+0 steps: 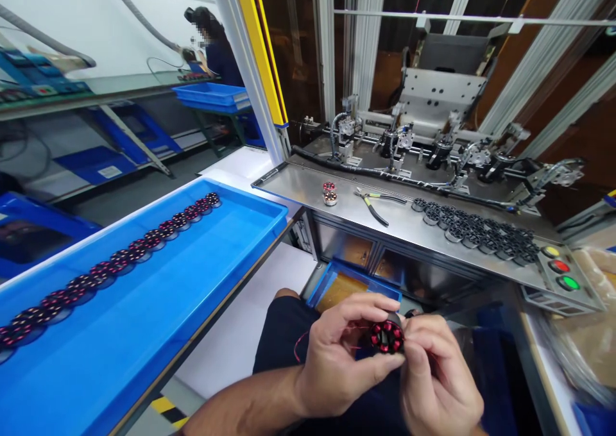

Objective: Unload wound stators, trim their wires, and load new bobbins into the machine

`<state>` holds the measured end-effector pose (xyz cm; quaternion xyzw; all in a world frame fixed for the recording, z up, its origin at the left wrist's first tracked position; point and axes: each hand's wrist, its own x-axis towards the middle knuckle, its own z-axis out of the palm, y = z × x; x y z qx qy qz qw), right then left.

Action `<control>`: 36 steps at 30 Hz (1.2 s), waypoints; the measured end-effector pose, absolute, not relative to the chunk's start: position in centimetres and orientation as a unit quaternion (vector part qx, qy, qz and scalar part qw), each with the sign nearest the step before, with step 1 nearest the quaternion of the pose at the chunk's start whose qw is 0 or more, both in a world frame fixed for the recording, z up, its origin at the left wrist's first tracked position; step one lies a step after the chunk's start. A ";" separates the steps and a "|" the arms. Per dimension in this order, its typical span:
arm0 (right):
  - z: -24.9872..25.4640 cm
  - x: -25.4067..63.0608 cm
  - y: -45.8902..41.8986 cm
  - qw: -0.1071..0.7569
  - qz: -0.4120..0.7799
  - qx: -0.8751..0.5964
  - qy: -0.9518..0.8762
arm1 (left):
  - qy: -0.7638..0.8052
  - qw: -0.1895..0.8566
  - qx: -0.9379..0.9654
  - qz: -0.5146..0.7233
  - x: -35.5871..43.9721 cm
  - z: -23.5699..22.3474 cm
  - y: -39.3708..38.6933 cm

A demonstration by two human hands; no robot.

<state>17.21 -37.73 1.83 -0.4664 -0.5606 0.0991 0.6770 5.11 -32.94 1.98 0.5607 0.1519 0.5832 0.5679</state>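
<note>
A black motor stator [386, 336] with red wire windings is gripped between the thumb and fingers of my left hand [344, 349], over my lap. Its wound face is turned toward me. Loose red wire [301, 346] trails out to the left behind that hand. My right hand [436, 365] is closed in a pinch at the stator's right edge; what lies between its fingertips is hidden. On the metal ledge ahead are two wound stators [330, 197], close together, and green-and-black cutting pliers [373, 206] with their handles apart.
Left stands a long blue tray [192, 282] with a row of wound stators [139, 249]. Many black unwound cores [476, 229] cover the ledge's right part, beside a button panel [561, 268]. Behind is a winding machine [433, 134]. A person [219, 48] sits far left.
</note>
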 end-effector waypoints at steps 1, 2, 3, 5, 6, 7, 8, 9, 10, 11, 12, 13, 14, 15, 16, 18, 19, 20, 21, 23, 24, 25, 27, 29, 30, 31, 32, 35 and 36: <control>1.8 17.3 -37.6 0.673 0.108 -0.463 -0.566 | 0.154 0.584 0.551 0.576 5.0 1.9 -32.9; 1.8 17.5 -37.5 0.665 0.110 -0.455 -0.582 | 0.156 0.605 0.540 0.564 4.9 1.9 -32.9; 1.8 17.8 -37.4 0.653 0.105 -0.448 -0.601 | 0.162 0.628 0.531 0.546 4.7 1.9 -32.7; 2.1 18.6 -37.2 0.625 0.093 -0.439 -0.639 | 0.173 0.678 0.530 0.478 4.1 2.0 -32.1; 2.3 19.0 -37.1 0.612 0.090 -0.435 -0.654 | 0.170 0.706 0.533 0.434 3.9 2.0 -31.8; 2.5 19.4 -37.0 0.601 0.086 -0.433 -0.666 | 0.159 0.733 0.532 0.392 3.6 2.0 -31.5; 2.7 19.6 -36.9 0.591 0.083 -0.430 -0.677 | 0.141 0.758 0.527 0.358 3.4 1.9 -31.2; 2.9 19.9 -36.9 0.582 0.079 -0.430 -0.686 | 0.123 0.777 0.517 0.337 3.2 1.7 -31.0; 3.1 20.0 -36.8 0.573 0.074 -0.430 -0.694 | 0.107 0.791 0.503 0.332 3.2 1.5 -30.9; 3.2 20.1 -36.8 0.566 0.066 -0.433 -0.698 | 0.097 0.798 0.489 0.338 3.2 1.3 -30.9; 3.4 20.1 -36.8 0.560 0.057 -0.440 -0.700 | 0.090 0.802 0.479 0.346 3.2 1.1 -30.9; 3.5 20.1 -36.9 0.556 0.047 -0.448 -0.699 | 0.082 0.804 0.472 0.353 3.3 0.9 -31.0; 3.6 20.1 -36.9 0.553 0.038 -0.457 -0.696 | 0.071 0.806 0.467 0.357 3.4 0.8 -31.0; 3.7 20.0 -36.9 0.552 0.030 -0.465 -0.692 | 0.057 0.808 0.463 0.361 3.5 0.7 -31.0; 3.8 20.0 -36.9 0.551 0.028 -0.472 -0.687 | 0.042 0.810 0.458 0.364 3.5 0.7 -31.0; 3.9 19.9 -36.9 0.555 0.036 -0.482 -0.677 | 0.023 0.809 0.448 0.379 3.5 1.0 -31.0; 4.0 19.8 -36.9 0.559 0.045 -0.485 -0.671 | 0.020 0.808 0.444 0.388 3.4 1.2 -31.0; 4.1 19.7 -36.9 0.564 0.057 -0.488 -0.664 | 0.019 0.805 0.439 0.399 3.4 1.4 -31.0; 4.2 19.7 -36.9 0.568 0.071 -0.488 -0.659 | 0.018 0.803 0.433 0.410 3.3 1.7 -31.0; 4.3 19.7 -36.8 0.575 0.097 -0.480 -0.656 | 0.008 0.803 0.410 0.432 3.3 2.1 -31.0; 4.4 19.8 -36.8 0.575 0.107 -0.470 -0.661 | 0.005 0.807 0.393 0.441 3.3 2.2 -31.0; 4.5 19.8 -36.8 0.572 0.113 -0.458 -0.670 | 0.009 0.811 0.378 0.447 3.4 2.3 -30.9; 4.6 20.1 -36.8 0.561 0.111 -0.432 -0.698 | 0.039 0.826 0.369 0.424 3.6 2.1 -30.9; 4.8 20.5 -36.7 0.542 0.088 -0.411 -0.727 | 0.058 0.849 0.386 0.356 3.8 1.6 -30.9; 5.0 20.6 -36.7 0.533 0.071 -0.405 -0.740 | 0.057 0.858 0.398 0.319 3.9 1.4 -30.9; 5.2 20.7 -36.7 0.523 0.053 -0.402 -0.749 | 0.053 0.863 0.409 0.292 3.9 1.2 -30.9; 5.4 20.8 -36.7 0.516 0.035 -0.402 -0.755 | 0.049 0.862 0.417 0.283 4.0 1.0 -31.0; 5.9 20.7 -36.7 0.509 0.005 -0.428 -0.747 | 0.054 0.837 0.424 0.342 4.0 1.1 -31.2; 6.0 20.6 -36.7 0.510 0.009 -0.441 -0.738 | 0.054 0.828 0.418 0.368 4.0 1.3 -31.2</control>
